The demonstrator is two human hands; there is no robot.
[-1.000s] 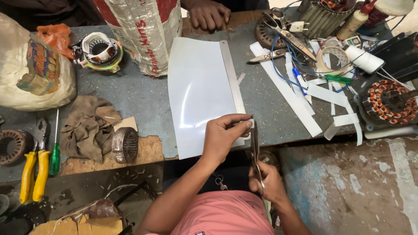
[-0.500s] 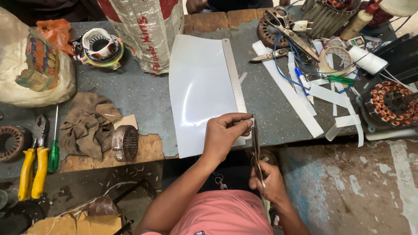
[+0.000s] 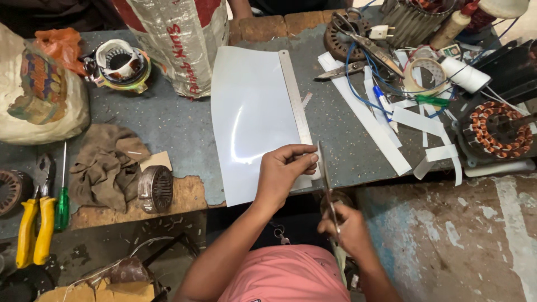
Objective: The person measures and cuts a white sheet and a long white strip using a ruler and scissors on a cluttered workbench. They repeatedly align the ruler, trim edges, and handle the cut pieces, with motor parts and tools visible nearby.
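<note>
In the head view, the white sheet (image 3: 251, 117) lies at the counter's (image 3: 168, 123) centre, with a steel ruler (image 3: 296, 112) along its right edge. The left hand (image 3: 282, 173) pins the near corner, fingers pinched on it. The right hand (image 3: 347, 226), at lower centre, is closed on the scissors (image 3: 327, 187), whose blades are just entering the near edge, so nearly the whole strip seems uncut; finished strips (image 3: 386, 123) lie right.

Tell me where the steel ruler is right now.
In the head view, the ruler lies mid-table along the right edge of the white sheet, its near end by the left hand and scissors.

A motor-repair workshop: copper-wound stator (image 3: 499, 131), pliers (image 3: 34, 223), cluttered workbench (image 3: 168, 120).
</note>
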